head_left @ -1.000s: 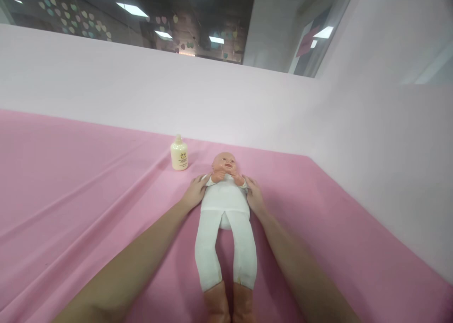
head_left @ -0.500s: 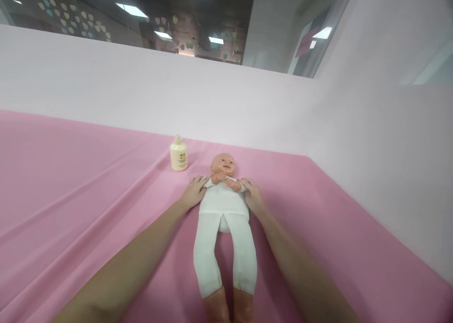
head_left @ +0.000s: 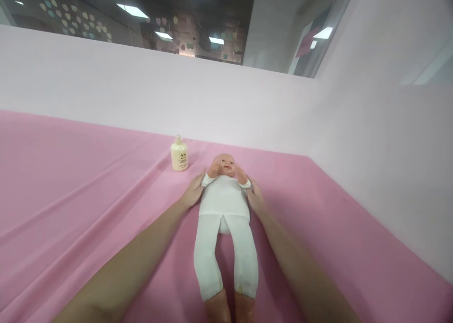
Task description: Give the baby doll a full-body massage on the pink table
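A baby doll (head_left: 225, 198) in white clothes lies on its back on the pink cloth, its head away from me and its bare feet toward me. Its forearms are raised, with the small hands beside its face. My left hand (head_left: 194, 190) touches the doll's sleeve and side on the left, fingers around the upper arm. On the other side, my right hand (head_left: 255, 195) is closed around the doll's other sleeve. Parts of my fingers are hidden behind the doll's arms.
A cream pump bottle (head_left: 179, 155) stands upright left of the doll's head. The pink cloth (head_left: 88, 181) has long folds on the left. White walls (head_left: 177, 96) rise behind and at the right, with a window (head_left: 198, 21) above.
The doll's arms have moved outward and up, from crossed over its chest to beside its face. My hands have turned slightly outward with them.
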A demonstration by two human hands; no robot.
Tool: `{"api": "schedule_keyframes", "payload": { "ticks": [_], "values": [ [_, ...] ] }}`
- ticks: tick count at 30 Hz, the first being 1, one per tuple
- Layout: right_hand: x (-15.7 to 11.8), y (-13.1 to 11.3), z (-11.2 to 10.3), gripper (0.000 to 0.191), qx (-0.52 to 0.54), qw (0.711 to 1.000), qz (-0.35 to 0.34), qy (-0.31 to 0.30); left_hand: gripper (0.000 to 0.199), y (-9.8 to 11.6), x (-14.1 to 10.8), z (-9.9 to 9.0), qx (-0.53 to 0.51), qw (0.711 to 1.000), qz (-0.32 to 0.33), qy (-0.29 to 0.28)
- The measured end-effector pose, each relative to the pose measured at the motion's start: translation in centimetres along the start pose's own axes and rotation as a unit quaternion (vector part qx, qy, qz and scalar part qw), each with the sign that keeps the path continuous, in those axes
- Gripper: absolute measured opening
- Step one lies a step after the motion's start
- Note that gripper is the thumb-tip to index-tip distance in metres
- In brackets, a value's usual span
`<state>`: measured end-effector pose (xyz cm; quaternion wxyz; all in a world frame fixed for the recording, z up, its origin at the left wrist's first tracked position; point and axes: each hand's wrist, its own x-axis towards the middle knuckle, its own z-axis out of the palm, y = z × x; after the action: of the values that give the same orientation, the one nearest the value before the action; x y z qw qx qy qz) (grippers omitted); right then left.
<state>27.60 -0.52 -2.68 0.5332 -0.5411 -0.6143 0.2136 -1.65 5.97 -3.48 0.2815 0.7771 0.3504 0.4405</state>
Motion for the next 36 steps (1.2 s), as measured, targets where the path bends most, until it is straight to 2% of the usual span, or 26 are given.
{"api": "schedule_keyframes", "payload": {
  "ticks": [3,7,11,15,17,21,26,32,36],
  "values": [
    [-0.2,-0.7,-0.1,0.059,0.030,0.999,0.003,0.021,0.074,-0.2,0.0,0.3,-0.044,0.998,-0.022,0.031],
    [-0.1,-0.9,-0.2,0.065,0.017,0.998,0.004,0.063,0.072,-0.6,0.0,0.6,-0.092,0.988,-0.085,0.088],
    [0.0,0.1,-0.2,0.076,-0.004,0.998,0.036,0.058,0.060,-1.0,0.0,0.6,-0.106,0.980,-0.119,0.123],
    [-0.2,0.7,-0.1,0.090,-0.027,0.998,0.052,0.023,0.053,-1.0,-0.1,0.3,-0.069,0.983,-0.126,0.112],
    [-0.2,0.8,0.0,0.094,-0.033,0.999,0.036,0.012,0.051,-1.0,-0.2,0.2,-0.056,0.985,-0.129,0.105],
    [-0.2,0.9,0.2,0.086,-0.048,0.999,-0.004,-0.004,0.047,-1.2,-0.1,0.1,-0.025,0.987,-0.130,0.093],
    [0.1,0.6,0.0,0.066,-0.094,0.994,0.037,-0.029,0.042,-1.2,0.2,0.1,0.010,0.987,-0.138,0.084],
    [0.1,-0.4,-0.5,0.063,-0.097,0.992,0.075,-0.033,0.035,-0.5,0.4,-0.3,0.060,0.987,-0.146,0.037],
    [0.0,-0.1,-0.8,0.063,-0.014,0.989,0.145,-0.016,0.036,-0.9,0.2,-0.4,0.034,0.988,-0.149,0.025]
  ]
}}
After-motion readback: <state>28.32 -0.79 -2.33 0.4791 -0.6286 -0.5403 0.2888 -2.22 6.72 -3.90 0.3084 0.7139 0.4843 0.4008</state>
